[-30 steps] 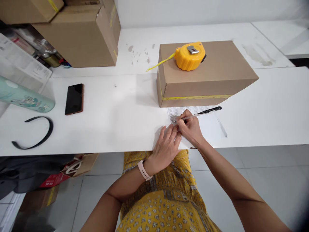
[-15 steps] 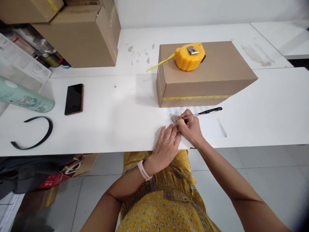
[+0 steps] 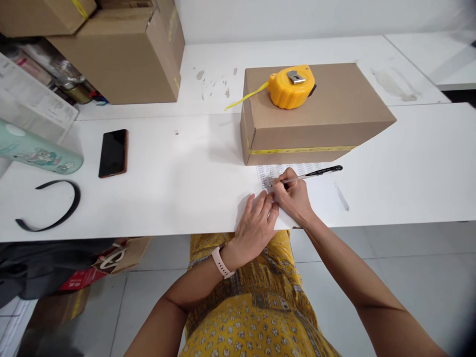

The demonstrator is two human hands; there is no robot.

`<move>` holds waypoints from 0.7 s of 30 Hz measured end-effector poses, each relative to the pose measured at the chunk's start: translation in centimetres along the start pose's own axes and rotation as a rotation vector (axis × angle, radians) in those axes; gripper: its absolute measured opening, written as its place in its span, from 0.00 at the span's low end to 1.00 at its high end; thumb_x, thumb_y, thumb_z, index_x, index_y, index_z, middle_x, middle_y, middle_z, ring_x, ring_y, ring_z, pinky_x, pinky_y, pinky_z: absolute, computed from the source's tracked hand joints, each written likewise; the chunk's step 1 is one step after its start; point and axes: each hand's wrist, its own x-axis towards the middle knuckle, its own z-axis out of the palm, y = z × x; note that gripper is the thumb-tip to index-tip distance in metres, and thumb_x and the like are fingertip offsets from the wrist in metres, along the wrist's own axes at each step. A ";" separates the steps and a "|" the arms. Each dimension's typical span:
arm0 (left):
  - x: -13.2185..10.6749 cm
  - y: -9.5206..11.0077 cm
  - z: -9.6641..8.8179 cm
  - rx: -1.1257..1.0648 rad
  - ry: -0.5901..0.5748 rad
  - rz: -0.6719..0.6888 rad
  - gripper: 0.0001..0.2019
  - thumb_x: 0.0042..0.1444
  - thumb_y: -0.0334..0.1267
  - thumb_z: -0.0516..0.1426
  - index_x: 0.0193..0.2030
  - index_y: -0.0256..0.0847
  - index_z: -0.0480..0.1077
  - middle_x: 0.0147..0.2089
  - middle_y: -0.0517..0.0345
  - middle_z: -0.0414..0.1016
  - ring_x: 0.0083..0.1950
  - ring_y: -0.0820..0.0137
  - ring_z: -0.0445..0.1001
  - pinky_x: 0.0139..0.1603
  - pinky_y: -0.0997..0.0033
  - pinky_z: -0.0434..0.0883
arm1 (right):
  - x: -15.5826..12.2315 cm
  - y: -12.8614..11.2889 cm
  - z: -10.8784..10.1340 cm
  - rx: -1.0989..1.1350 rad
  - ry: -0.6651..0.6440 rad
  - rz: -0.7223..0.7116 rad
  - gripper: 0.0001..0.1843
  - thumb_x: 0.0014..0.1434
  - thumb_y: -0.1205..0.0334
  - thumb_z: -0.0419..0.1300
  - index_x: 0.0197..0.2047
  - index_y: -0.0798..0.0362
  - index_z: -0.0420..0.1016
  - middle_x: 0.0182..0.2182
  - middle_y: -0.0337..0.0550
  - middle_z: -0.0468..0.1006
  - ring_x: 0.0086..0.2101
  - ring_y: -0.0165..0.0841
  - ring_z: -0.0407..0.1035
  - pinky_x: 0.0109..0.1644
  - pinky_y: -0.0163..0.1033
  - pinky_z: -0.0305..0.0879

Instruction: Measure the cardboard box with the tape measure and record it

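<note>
My right hand (image 3: 293, 196) is closed around a pen (image 3: 316, 172) with a clear barrel and a black end, its tip down at the left part of a printed sheet of paper (image 3: 322, 191). Flat on the table edge and the sheet's left corner rests my left hand (image 3: 257, 218), fingers stretched out, holding nothing. Just beyond the hands stands a closed cardboard box (image 3: 316, 134) with yellow tape along its side; it covers the far part of the sheet. On top of the box sits a yellow tape measure (image 3: 292, 88) with a yellow wrist strap.
On the white table (image 3: 201, 188), a phone (image 3: 113, 153), a black headband (image 3: 76, 198) and a mint-green bottle (image 3: 48, 153) lie to the left. Larger cardboard boxes (image 3: 119, 59) are stacked at the back left. Below the table's left end is a paper bag (image 3: 130, 258).
Both hands and the pen stay practically in the same place on the sheet. The view has shifted very slightly; nothing was picked up or let go.
</note>
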 end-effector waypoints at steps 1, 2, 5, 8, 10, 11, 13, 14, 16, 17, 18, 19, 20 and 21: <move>0.0 0.0 0.0 0.000 -0.002 0.000 0.32 0.66 0.49 0.59 0.68 0.26 0.63 0.73 0.35 0.60 0.75 0.48 0.55 0.75 0.43 0.56 | 0.0 0.0 0.0 0.002 -0.001 0.000 0.08 0.56 0.64 0.57 0.28 0.48 0.61 0.19 0.30 0.63 0.22 0.28 0.57 0.28 0.36 0.54; 0.0 0.0 0.0 0.001 -0.002 0.001 0.32 0.66 0.49 0.59 0.68 0.26 0.62 0.73 0.34 0.60 0.75 0.48 0.55 0.75 0.43 0.56 | 0.0 0.0 0.0 0.005 0.000 0.002 0.08 0.56 0.64 0.57 0.28 0.48 0.60 0.18 0.30 0.63 0.22 0.28 0.57 0.28 0.36 0.54; 0.0 0.0 0.0 0.008 -0.003 0.000 0.33 0.65 0.50 0.59 0.69 0.26 0.62 0.73 0.35 0.59 0.76 0.48 0.55 0.75 0.42 0.56 | 0.0 -0.1 -0.1 0.000 0.009 0.009 0.08 0.56 0.64 0.57 0.29 0.48 0.61 0.18 0.30 0.63 0.21 0.28 0.57 0.28 0.37 0.54; 0.0 0.1 0.0 0.006 -0.009 -0.003 0.33 0.65 0.50 0.59 0.69 0.27 0.62 0.74 0.35 0.59 0.76 0.49 0.54 0.75 0.43 0.56 | 0.1 -0.2 -0.1 -0.013 0.010 0.009 0.08 0.56 0.63 0.57 0.28 0.48 0.61 0.18 0.30 0.63 0.21 0.28 0.57 0.28 0.37 0.54; 0.0 0.1 0.0 0.000 -0.011 -0.002 0.33 0.65 0.49 0.59 0.69 0.27 0.62 0.73 0.35 0.59 0.76 0.48 0.54 0.75 0.42 0.55 | 0.1 -0.2 -0.1 -0.020 0.008 0.006 0.08 0.57 0.63 0.57 0.28 0.48 0.60 0.18 0.30 0.63 0.21 0.28 0.57 0.28 0.37 0.55; 0.0 0.1 0.0 -0.001 -0.009 -0.001 0.33 0.65 0.49 0.59 0.69 0.27 0.62 0.73 0.35 0.59 0.76 0.48 0.54 0.75 0.42 0.55 | 0.1 -0.2 -0.1 -0.022 0.008 0.002 0.08 0.57 0.63 0.57 0.28 0.48 0.60 0.18 0.30 0.63 0.21 0.28 0.57 0.28 0.37 0.54; 0.0 0.0 0.0 -0.001 -0.007 0.000 0.33 0.65 0.49 0.59 0.69 0.26 0.62 0.73 0.34 0.60 0.76 0.48 0.54 0.75 0.42 0.56 | 0.1 -0.2 -0.1 -0.023 0.004 -0.004 0.09 0.57 0.63 0.57 0.28 0.48 0.60 0.18 0.30 0.63 0.21 0.28 0.57 0.28 0.37 0.54; 0.0 0.0 -0.1 0.001 -0.005 0.000 0.33 0.65 0.49 0.59 0.69 0.26 0.62 0.73 0.34 0.60 0.75 0.48 0.55 0.75 0.42 0.56 | 0.1 -0.2 -0.1 -0.023 0.003 -0.005 0.09 0.57 0.63 0.57 0.28 0.48 0.60 0.18 0.30 0.63 0.21 0.28 0.57 0.28 0.37 0.54; 0.0 0.0 -0.1 0.001 -0.004 0.000 0.33 0.65 0.49 0.60 0.69 0.26 0.62 0.73 0.34 0.60 0.75 0.48 0.55 0.75 0.42 0.56 | 0.0 -0.1 -0.1 -0.021 0.006 -0.006 0.09 0.57 0.63 0.57 0.28 0.48 0.60 0.18 0.30 0.63 0.21 0.28 0.57 0.28 0.37 0.54; 0.0 0.0 -0.1 0.000 -0.005 0.000 0.34 0.65 0.49 0.60 0.69 0.26 0.62 0.73 0.34 0.60 0.75 0.48 0.55 0.75 0.42 0.56 | 0.0 0.0 -0.1 -0.018 0.008 -0.005 0.08 0.56 0.63 0.57 0.28 0.48 0.60 0.18 0.30 0.63 0.21 0.28 0.57 0.28 0.37 0.54; 0.0 0.0 -0.1 -0.001 -0.004 0.000 0.34 0.65 0.50 0.60 0.69 0.26 0.62 0.73 0.34 0.60 0.75 0.48 0.55 0.75 0.42 0.56 | 0.0 0.0 0.0 -0.014 0.010 -0.004 0.08 0.56 0.64 0.57 0.28 0.48 0.60 0.18 0.30 0.63 0.21 0.28 0.57 0.28 0.37 0.54; 0.0 0.0 -0.1 -0.003 -0.003 0.000 0.34 0.64 0.50 0.60 0.69 0.26 0.62 0.73 0.34 0.60 0.75 0.48 0.55 0.75 0.42 0.56 | 0.0 0.1 0.0 -0.008 0.010 -0.002 0.08 0.56 0.64 0.57 0.28 0.48 0.60 0.18 0.30 0.63 0.21 0.28 0.57 0.28 0.37 0.54; 0.0 0.0 0.0 -0.005 -0.004 -0.001 0.34 0.64 0.50 0.60 0.69 0.26 0.62 0.73 0.34 0.59 0.75 0.48 0.55 0.75 0.42 0.56 | 0.0 0.1 0.0 -0.003 0.010 0.002 0.08 0.56 0.64 0.57 0.28 0.48 0.60 0.18 0.30 0.63 0.21 0.28 0.57 0.28 0.37 0.54; 0.0 0.1 0.0 -0.008 -0.003 -0.002 0.34 0.64 0.50 0.60 0.69 0.27 0.62 0.73 0.33 0.59 0.76 0.48 0.55 0.75 0.42 0.56 | 0.0 0.1 0.1 0.001 0.009 0.008 0.08 0.56 0.64 0.58 0.28 0.48 0.60 0.18 0.30 0.63 0.21 0.28 0.57 0.27 0.36 0.54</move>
